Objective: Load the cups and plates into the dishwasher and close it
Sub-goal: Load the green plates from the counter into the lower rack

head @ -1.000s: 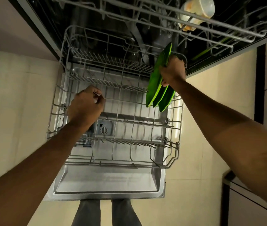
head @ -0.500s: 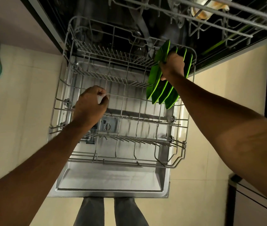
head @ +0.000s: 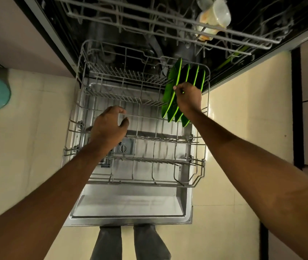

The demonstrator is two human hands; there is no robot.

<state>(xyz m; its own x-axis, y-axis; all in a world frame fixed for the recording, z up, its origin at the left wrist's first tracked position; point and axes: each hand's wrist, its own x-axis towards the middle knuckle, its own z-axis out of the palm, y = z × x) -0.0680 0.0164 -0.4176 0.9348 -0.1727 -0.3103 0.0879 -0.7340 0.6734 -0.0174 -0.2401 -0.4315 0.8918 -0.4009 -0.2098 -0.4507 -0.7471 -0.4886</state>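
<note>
At the lower rack's (head: pixel 136 117) far right corner, the right hand (head: pixel 188 99) pinches the green plates (head: pixel 175 87); seat each rim between tines. The left hand (head: pixel 110 124) hovers half-open.

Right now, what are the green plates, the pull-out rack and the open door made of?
The green plates look like plastic or melamine: bright, even colour with a soft sheen, though glazed ceramic cannot be ruled out. The lower rack appears to be metal wire with a pale grey coating, thin bent rods throughout. The door's inner panel looks like brushed stainless steel, silvery with blurry reflections.
</note>
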